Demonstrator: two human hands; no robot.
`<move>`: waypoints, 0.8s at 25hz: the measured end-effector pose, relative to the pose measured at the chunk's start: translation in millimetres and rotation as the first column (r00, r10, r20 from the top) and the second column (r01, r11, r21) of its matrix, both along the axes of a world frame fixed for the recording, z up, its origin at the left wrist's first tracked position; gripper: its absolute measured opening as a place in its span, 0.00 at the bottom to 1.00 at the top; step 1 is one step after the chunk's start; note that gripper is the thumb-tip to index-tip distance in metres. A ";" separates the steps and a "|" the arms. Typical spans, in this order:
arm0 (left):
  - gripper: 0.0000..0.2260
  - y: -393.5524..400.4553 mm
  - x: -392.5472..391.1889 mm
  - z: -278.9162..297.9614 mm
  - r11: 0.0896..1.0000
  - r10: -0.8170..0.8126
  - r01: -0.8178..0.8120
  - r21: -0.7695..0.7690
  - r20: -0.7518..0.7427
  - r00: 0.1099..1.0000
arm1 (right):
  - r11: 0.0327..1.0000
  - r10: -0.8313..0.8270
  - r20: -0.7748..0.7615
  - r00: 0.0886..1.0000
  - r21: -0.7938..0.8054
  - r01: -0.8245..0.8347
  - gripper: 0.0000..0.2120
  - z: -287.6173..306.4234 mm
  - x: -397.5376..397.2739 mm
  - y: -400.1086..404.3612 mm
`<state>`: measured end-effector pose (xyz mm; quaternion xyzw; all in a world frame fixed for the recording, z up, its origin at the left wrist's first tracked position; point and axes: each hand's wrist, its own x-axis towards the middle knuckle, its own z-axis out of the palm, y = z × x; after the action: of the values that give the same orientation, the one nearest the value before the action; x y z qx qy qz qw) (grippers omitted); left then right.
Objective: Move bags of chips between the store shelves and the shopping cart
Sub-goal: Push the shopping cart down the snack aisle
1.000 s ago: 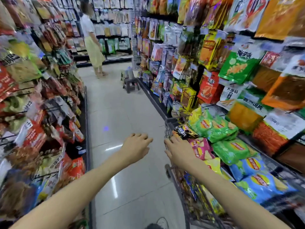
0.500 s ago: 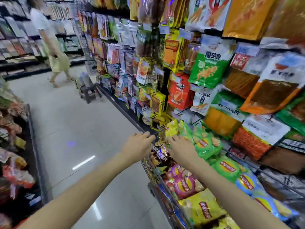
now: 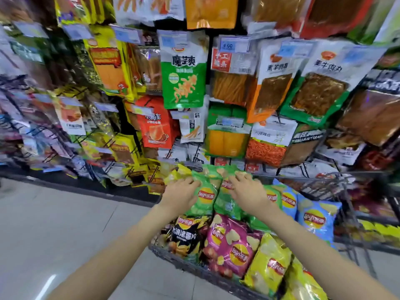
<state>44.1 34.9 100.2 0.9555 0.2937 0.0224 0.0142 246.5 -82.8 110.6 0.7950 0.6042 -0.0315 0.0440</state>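
The shopping cart (image 3: 190, 266) stands against the snack shelves, piled with chip bags. On top lie two green bags, one on the left (image 3: 204, 199) and one on the right (image 3: 226, 204). Below them are a black bag (image 3: 186, 234), a pink bag (image 3: 229, 245), a yellow bag (image 3: 268, 263) and blue bags (image 3: 313, 219). My left hand (image 3: 180, 195) rests on the left edge of the left green bag, fingers lightly bent. On the top of the right green bag lies my right hand (image 3: 249, 191), its fingers spread.
Hanging snack packs fill the shelf wall (image 3: 184, 72) right behind the cart, with price tags (image 3: 229, 45) above them. A low black shelf base (image 3: 75, 182) runs along the tiled floor (image 3: 54, 230) on the left. Wire racks (image 3: 337, 182) crowd the right side.
My view has swung right from the aisle to face the shelves. Both hands moved forward from the cart's near edge onto the green chip bags.
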 end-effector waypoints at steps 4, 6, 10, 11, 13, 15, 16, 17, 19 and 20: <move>0.17 26.4 5.9 -26.5 0.994 -0.039 0.033 -0.101 -0.056 0.998 | 0.975 -0.208 -0.062 0.976 -0.092 0.202 0.23 -25.1 -3.0 -7.7; 0.18 38.3 8.1 -42.9 0.992 -0.034 0.025 -0.122 -0.067 0.997 | 0.948 -0.304 -0.105 0.947 -0.130 0.290 0.23 -42.6 -3.1 -12.4; 0.20 65.1 11.7 -72.8 0.972 0.087 -0.104 -0.209 -0.092 0.992 | 0.878 -0.479 -0.224 0.849 -0.154 0.454 0.31 -68.7 6.3 -5.8; 0.21 71.4 13.1 -81.6 0.963 0.115 -0.139 -0.230 -0.114 0.987 | 0.861 -0.509 -0.255 0.822 -0.162 0.482 0.33 -75.7 10.8 -0.6; 0.27 78.3 17.2 -96.1 0.941 0.151 -0.194 -0.277 -0.170 0.974 | 0.832 -0.554 -0.305 0.774 -0.189 0.522 0.39 -86.9 19.8 8.6; 0.35 80.2 22.7 -106.9 0.920 0.158 -0.224 -0.322 -0.218 0.963 | 0.800 -0.599 -0.352 0.719 -0.236 0.552 0.45 -94.2 27.2 16.9; 0.38 78.6 26.4 -111.4 0.904 0.157 -0.238 -0.354 -0.243 0.957 | 0.791 -0.611 -0.376 0.696 -0.259 0.554 0.47 -98.0 28.7 19.5; 0.40 76.3 29.4 -115.8 0.885 0.154 -0.253 -0.391 -0.267 0.951 | 0.789 -0.613 -0.402 0.680 -0.274 0.549 0.50 -102.6 28.5 21.6; 0.45 69.6 37.5 -122.9 0.824 0.160 -0.296 -0.483 -0.303 0.939 | 0.789 -0.608 -0.478 0.634 -0.283 0.545 0.54 -112.7 27.0 24.9; 0.48 65.8 42.0 -125.9 0.778 0.181 -0.322 -0.539 -0.298 0.937 | 0.784 -0.608 -0.517 0.603 -0.272 0.558 0.55 -116.6 25.6 26.1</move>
<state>86.1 100.7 -25.7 0.8530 0.4118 -0.1768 0.2674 272.2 -56.7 -5.9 0.8964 0.2932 -0.3092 -0.1217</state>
